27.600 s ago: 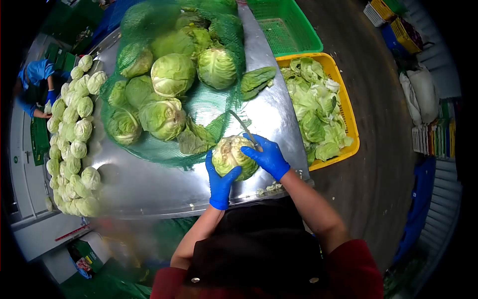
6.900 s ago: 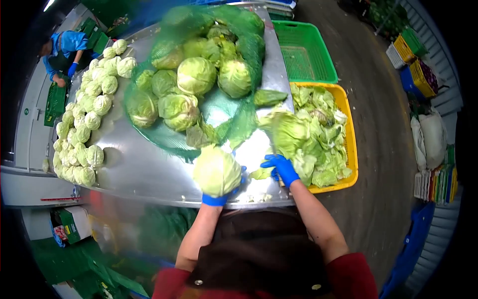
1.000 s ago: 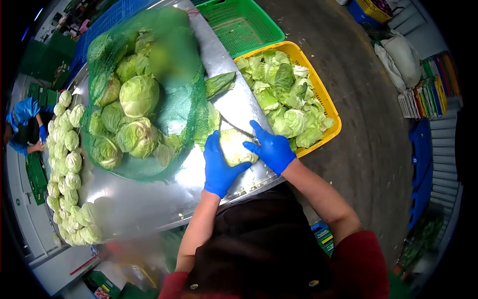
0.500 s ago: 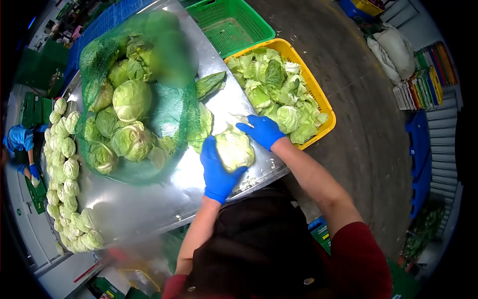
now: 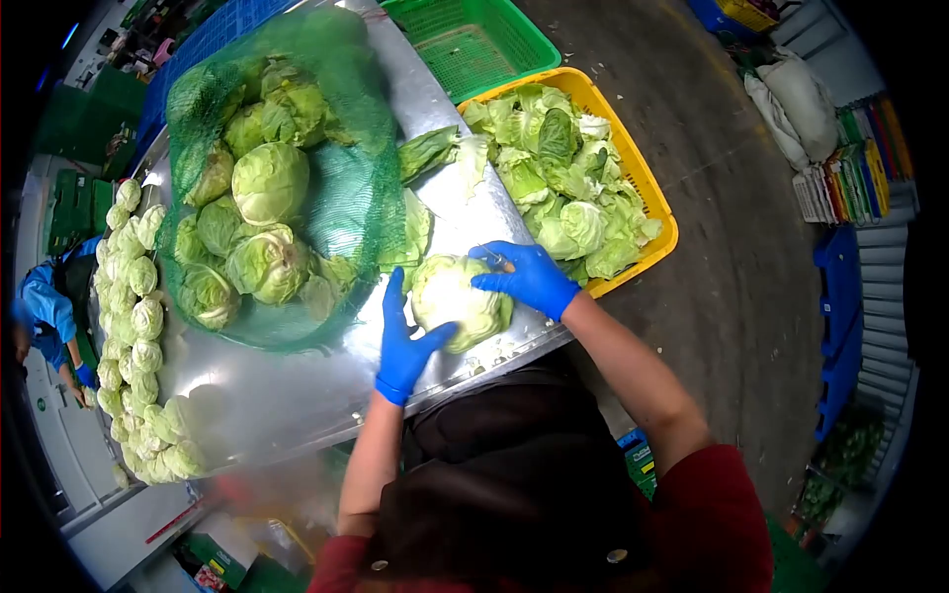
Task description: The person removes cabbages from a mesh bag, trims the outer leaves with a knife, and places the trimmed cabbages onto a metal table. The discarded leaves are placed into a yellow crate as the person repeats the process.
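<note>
A trimmed pale cabbage [image 5: 461,301] rests on the metal table in front of me. My left hand [image 5: 403,346], in a blue glove, is at its left side with fingers spread; the thumb lies against the cabbage's lower edge. At the upper right of the cabbage is my right hand [image 5: 529,279], also gloved, its fingers curled around what looks like a small knife [image 5: 507,265], mostly hidden. Loose green leaves [image 5: 410,232] lie just beyond the cabbage. A green net bag [image 5: 346,212] holding several untrimmed cabbages [image 5: 270,184] spreads over the table's left part.
Trimmed cabbages [image 5: 144,318] are stacked along the table's [image 5: 267,405] left edge. A yellow crate [image 5: 657,222] full of leaves stands to the right, with a green crate [image 5: 539,44] behind it. Another person [image 5: 49,306] in blue works at far left.
My left hand has loosened from the cabbage and shifted left, its fingers spreading. The cabbage appears turned. A pale leaf now lies near the table's right edge. The person at left has moved.
</note>
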`<control>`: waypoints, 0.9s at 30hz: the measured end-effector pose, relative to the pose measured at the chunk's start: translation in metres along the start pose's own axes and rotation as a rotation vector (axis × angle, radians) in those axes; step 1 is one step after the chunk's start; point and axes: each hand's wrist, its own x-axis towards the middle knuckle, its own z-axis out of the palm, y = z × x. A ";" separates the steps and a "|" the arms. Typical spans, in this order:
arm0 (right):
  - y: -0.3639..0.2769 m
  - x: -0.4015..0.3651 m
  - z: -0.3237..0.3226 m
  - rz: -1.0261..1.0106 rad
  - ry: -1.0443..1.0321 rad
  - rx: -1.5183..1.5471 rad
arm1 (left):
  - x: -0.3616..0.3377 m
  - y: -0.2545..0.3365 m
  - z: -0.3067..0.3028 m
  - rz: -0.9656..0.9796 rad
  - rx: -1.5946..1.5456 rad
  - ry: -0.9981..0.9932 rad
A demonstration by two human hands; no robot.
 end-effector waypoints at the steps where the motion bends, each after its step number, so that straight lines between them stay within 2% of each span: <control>1: -0.003 -0.006 0.005 0.043 0.007 0.072 | -0.003 -0.007 0.020 0.154 0.027 0.067; 2: -0.042 -0.018 0.001 0.078 0.031 -0.190 | -0.002 -0.007 0.031 0.218 0.313 0.183; 3: -0.040 -0.024 0.011 -0.106 0.142 -0.280 | -0.002 -0.006 0.035 0.279 0.599 0.300; 5: -0.022 -0.021 0.018 -0.215 0.243 -0.468 | 0.000 -0.011 0.032 0.256 0.529 0.290; 7: 0.007 -0.004 0.004 -0.231 0.274 -0.542 | 0.000 -0.011 0.028 0.252 0.536 0.263; 8: 0.006 0.004 -0.008 0.006 0.187 -0.564 | 0.000 -0.013 0.024 0.282 0.553 0.218; 9: 0.028 0.009 -0.012 0.052 0.278 -0.572 | -0.002 -0.016 0.020 0.294 0.520 0.192; 11: 0.041 0.021 -0.020 0.173 0.292 -0.623 | 0.000 -0.016 0.013 0.326 0.449 0.140; 12: 0.047 0.020 -0.018 0.061 0.317 -0.597 | 0.000 -0.013 0.007 0.316 0.535 0.093; 14: -0.030 -0.004 -0.006 -0.148 0.359 -0.537 | 0.009 -0.009 -0.002 0.373 0.637 0.018; 15: -0.050 -0.013 0.002 -0.287 0.319 -0.548 | 0.015 -0.006 -0.003 0.408 0.689 -0.025; 16: -0.060 -0.019 0.008 -0.307 0.261 -0.603 | 0.016 0.002 0.001 0.414 0.722 0.024; 19: -0.064 -0.029 0.011 -0.307 0.156 -0.717 | 0.024 -0.018 0.011 0.207 0.157 0.173; 20: -0.064 -0.031 0.011 -0.295 0.127 -0.744 | 0.026 -0.018 0.011 0.156 0.221 0.182; 23: -0.082 -0.032 0.003 -0.078 -0.022 -0.946 | 0.030 -0.011 0.012 0.091 0.288 0.155; 27: -0.070 -0.026 0.000 -0.145 -0.051 -0.866 | 0.028 0.004 0.016 0.098 0.374 0.105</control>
